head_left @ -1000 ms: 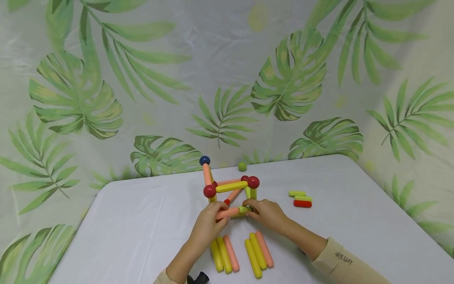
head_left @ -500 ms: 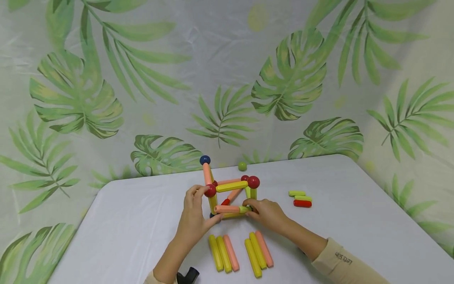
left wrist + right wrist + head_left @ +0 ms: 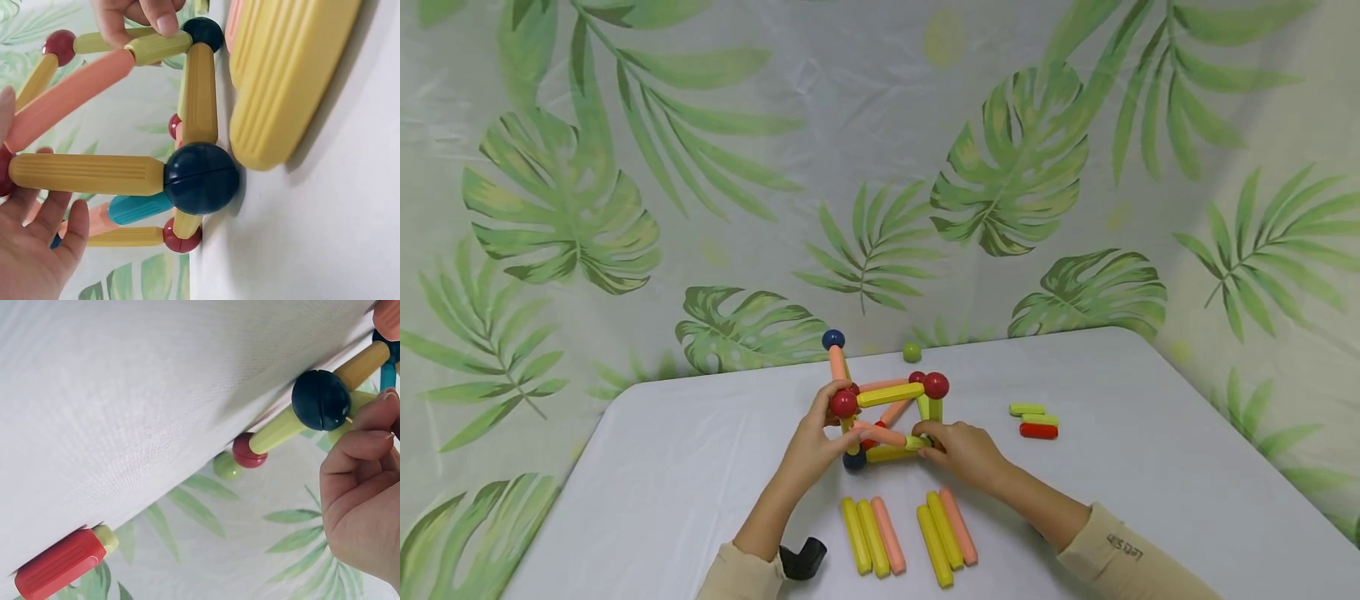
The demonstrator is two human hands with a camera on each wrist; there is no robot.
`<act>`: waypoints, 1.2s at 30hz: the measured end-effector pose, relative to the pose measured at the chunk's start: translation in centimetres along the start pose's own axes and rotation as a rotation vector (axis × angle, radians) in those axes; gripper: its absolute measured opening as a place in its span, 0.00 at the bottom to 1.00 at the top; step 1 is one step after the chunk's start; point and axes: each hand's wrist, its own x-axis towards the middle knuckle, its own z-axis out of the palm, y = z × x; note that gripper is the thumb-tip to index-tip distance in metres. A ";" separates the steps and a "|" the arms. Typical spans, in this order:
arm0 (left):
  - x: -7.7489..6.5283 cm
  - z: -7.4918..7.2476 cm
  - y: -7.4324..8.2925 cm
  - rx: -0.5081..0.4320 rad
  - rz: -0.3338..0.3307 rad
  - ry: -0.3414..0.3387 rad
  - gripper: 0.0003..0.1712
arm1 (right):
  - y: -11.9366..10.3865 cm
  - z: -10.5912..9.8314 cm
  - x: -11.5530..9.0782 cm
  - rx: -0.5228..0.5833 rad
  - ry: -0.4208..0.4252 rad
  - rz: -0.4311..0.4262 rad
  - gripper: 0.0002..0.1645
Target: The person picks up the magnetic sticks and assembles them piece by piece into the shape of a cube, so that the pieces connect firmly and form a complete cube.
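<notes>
A ball-and-stick building frame stands on the white table, with a red ball (image 3: pixel 844 404) at its upper left corner and a dark blue ball (image 3: pixel 201 178) below it. My left hand (image 3: pixel 808 442) wraps that upper corner, fingers behind the yellow upright stick (image 3: pixel 87 174) and thumb against the end of a pink stick (image 3: pixel 75 100). The pink stick slants from near the red ball down to a short light green stick (image 3: pixel 161 49). My right hand (image 3: pixel 966 454) pinches this green stick beside another dark blue ball (image 3: pixel 320 400) at the lower right corner.
Two groups of loose yellow and pink sticks (image 3: pixel 872 537) lie in front of the frame. Short green sticks and a red stick (image 3: pixel 1039 431) lie to the right. Behind are a green ball (image 3: pixel 912 352) and a leaf-patterned backdrop (image 3: pixel 865 125). A blue ball (image 3: pixel 832 339) tops the frame.
My left hand lets go of the pink stick, shifts to the red corner ball, then brings its thumb to the stick. The stick's left end has risen toward that ball. My right hand stays put.
</notes>
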 end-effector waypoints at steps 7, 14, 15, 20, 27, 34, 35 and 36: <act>0.2 -0.3 -0.5 -0.036 -0.013 -0.061 0.44 | 0.0 0.2 -0.1 0.000 -0.010 0.015 0.14; -0.3 -0.8 -0.2 0.003 -0.027 -0.117 0.58 | 0.0 0.0 -0.2 0.002 0.000 0.011 0.14; -0.4 -0.8 -0.1 0.024 -0.016 -0.112 0.60 | 0.0 0.0 -0.2 0.002 0.000 0.009 0.14; -1.1 -0.9 0.0 0.190 0.092 -0.016 0.57 | 0.1 0.0 -0.2 0.003 -0.006 0.012 0.14; -1.9 -0.6 0.4 0.392 0.300 0.117 0.39 | 0.0 -0.1 -0.1 -0.002 -0.007 0.025 0.14; -1.4 -0.5 0.4 0.468 0.493 0.171 0.19 | 0.0 0.0 -0.1 -0.016 0.006 0.006 0.14; -1.2 -0.5 0.5 0.476 0.504 0.175 0.17 | 0.0 0.0 -0.1 -0.019 0.007 0.005 0.14; -1.1 -0.5 0.6 0.475 0.509 0.173 0.17 | 0.0 0.0 -0.1 -0.022 0.008 0.003 0.14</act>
